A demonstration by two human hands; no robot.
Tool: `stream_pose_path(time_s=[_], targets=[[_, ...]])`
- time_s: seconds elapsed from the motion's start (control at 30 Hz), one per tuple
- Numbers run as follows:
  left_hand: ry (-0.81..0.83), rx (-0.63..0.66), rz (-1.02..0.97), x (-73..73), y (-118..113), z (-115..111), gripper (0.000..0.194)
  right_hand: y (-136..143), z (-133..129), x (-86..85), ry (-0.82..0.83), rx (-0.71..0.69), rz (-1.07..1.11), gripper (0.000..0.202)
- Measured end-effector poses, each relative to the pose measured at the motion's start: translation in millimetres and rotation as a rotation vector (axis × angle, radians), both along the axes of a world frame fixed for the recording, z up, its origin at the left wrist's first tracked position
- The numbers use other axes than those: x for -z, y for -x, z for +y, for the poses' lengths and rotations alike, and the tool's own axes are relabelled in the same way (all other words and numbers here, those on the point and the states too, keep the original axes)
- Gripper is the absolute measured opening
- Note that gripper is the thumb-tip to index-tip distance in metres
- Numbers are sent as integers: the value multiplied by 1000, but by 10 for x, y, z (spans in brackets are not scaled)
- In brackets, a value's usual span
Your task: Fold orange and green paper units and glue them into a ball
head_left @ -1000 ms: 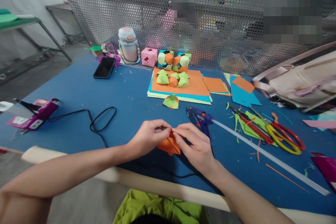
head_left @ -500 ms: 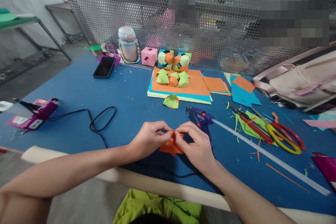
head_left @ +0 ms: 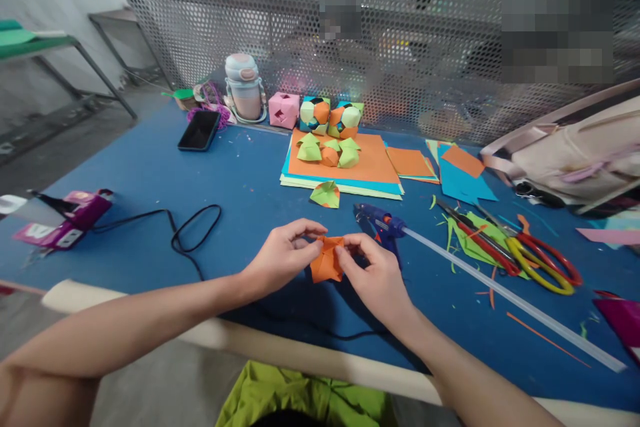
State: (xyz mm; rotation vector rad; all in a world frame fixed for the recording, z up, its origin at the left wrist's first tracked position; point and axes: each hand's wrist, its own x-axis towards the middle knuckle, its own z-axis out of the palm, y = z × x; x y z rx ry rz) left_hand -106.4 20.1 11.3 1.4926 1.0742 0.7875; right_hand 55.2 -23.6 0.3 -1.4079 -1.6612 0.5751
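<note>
A small folded piece of orange paper [head_left: 327,263] is held between my two hands, above the near edge of the blue table. My left hand [head_left: 285,255] pinches its left side between thumb and fingers. On the right side, the thumb and fingers of my right hand [head_left: 373,267] grip it. A blue glue gun [head_left: 383,221] with a long clear stick lies just beyond my right hand. Farther back, a green and orange folded piece [head_left: 326,194] sits in front of a stack of coloured sheets [head_left: 370,157] bearing several small folded pieces.
Scissors [head_left: 545,260], another red-handled tool [head_left: 485,240] and paper scraps lie at the right. A black cable [head_left: 190,247] loops at the left near a purple device [head_left: 75,220]. A phone [head_left: 199,129], bottle [head_left: 245,90] and mesh screen [head_left: 280,13] are at the back.
The orange paper has risen slightly and turned, so more of its folded face shows. My fingers have moved from its top edge to its two sides.
</note>
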Motion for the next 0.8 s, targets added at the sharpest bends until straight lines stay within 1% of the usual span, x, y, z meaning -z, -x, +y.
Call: stream_pose_path(time_s=[0.13, 0.23, 0.3, 0.4, 0.53, 0.6, 0.63, 0.73, 0.77, 0.8], targets=[[97, 45, -60, 32, -10, -8, 35, 5, -14, -10, 10, 3, -12, 11], [190, 93, -118, 42, -22, -8, 29, 14, -16, -9, -10, 5, -31, 11], [217, 104, -128, 43, -31, -9, 23, 17, -14, -7, -35, 3, -50, 10], [205, 76, -120, 52, -44, -10, 19, 19, -10, -3, -79, -16, -79, 10], [187, 44, -121, 90, -59, -20, 17, 25, -11, 2, -188, -58, -114, 12], [172, 32, -123, 101, -59, -19, 16, 24, -24, -10, -202, -76, -130, 10], [166, 20, -124, 101, -56, -14, 16, 17, -37, -25, -197, -84, -144, 11], [157, -45, -116, 81, -32, 21, 16, -54, -114, -120, -193, -104, -222, 25], [155, -71, -110, 73, -22, 38, 16, -100, -153, -166, -195, -113, -265, 25], [151, -93, -104, 67, -11, 55, 16, -159, -195, -214, -190, -127, -322, 21]])
